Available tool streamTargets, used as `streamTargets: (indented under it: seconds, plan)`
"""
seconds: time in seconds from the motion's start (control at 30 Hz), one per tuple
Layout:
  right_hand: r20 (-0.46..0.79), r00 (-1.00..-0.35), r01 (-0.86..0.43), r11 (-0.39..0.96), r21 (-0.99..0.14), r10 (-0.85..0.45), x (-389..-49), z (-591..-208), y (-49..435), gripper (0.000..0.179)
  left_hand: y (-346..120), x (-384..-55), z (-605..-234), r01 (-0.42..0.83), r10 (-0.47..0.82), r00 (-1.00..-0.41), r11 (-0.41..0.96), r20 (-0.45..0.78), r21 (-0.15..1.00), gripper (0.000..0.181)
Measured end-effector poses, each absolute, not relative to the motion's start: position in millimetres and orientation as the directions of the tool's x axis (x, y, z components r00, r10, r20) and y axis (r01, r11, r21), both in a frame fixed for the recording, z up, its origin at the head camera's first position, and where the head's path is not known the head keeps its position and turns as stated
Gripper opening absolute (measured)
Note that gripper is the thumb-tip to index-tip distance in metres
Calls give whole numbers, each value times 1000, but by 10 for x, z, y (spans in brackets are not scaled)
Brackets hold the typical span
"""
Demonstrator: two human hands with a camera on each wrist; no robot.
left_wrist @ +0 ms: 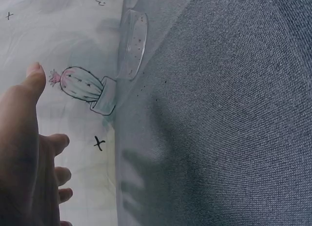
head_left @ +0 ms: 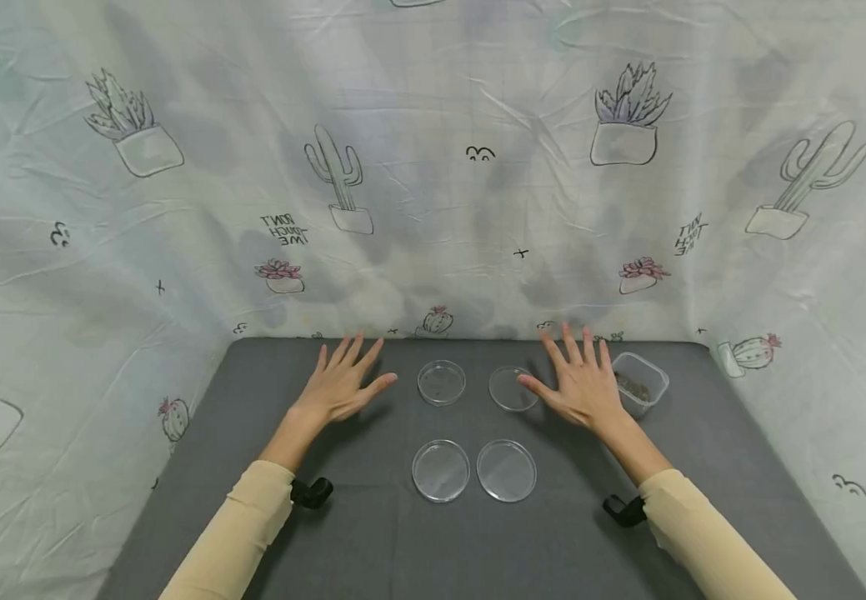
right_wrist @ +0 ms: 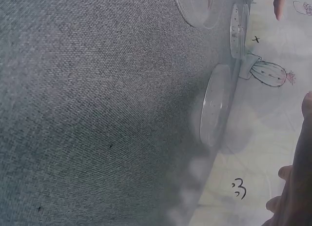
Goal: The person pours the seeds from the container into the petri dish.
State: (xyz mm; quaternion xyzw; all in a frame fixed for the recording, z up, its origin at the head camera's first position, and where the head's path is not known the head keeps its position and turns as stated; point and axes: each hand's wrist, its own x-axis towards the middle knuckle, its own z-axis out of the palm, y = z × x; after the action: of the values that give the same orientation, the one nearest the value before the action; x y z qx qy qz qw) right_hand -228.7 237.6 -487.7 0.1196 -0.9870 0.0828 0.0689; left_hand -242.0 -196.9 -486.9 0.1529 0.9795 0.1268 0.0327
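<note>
My left hand (head_left: 337, 390) is spread above the table, left of the back-left petri dish (head_left: 442, 383), holding nothing. My right hand (head_left: 586, 390), also spread and bare, hovers between the back-right petri dish (head_left: 509, 392) and a clear plastic tub (head_left: 653, 372); its thumb overlaps that dish's edge from above. Two more clear dishes, a front-left one (head_left: 441, 472) and a front-right one (head_left: 507, 472), sit side by side nearer me. Small dark specks show in the back-left dish (left_wrist: 136, 45) in the left wrist view. The tub holds dark, grainy material (head_left: 631, 387), partly hidden by the right hand.
A grey cloth covers the table (head_left: 357, 542). Behind and on both sides hangs a pale curtain (head_left: 433, 200) printed with potted cacti. A few dark specks lie on the cloth in the wrist views. Black straps (head_left: 311, 492) circle both wrists.
</note>
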Motion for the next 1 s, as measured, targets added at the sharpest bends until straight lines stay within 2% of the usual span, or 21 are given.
streamTargets:
  seconds: [0.27,0.4,0.57,0.73,1.0]
  plan:
    - [178,-962,-235,960,-150,-208,-2236,-4894,2442,97,-1967,-2417,-4853,296,312,-950,919,-21,260,87]
    - [237,-949,-249,954,-165,-206,-2187,-4865,2477,94,-1957,-2408,-4851,314,332,-943,905,-16,286,87]
    - [338,-921,-277,937,-214,-195,-2102,-4839,2595,91,-1949,-2403,-4870,338,356,-935,879,11,337,91]
    - [398,-907,-272,915,-297,-140,-2009,-4843,2821,87,-1932,-2403,-4901,318,354,-935,855,-13,410,94]
    - [288,-957,-125,866,-484,23,-1834,-4860,3265,101,-1881,-2451,-5075,402,456,-889,734,42,547,83]
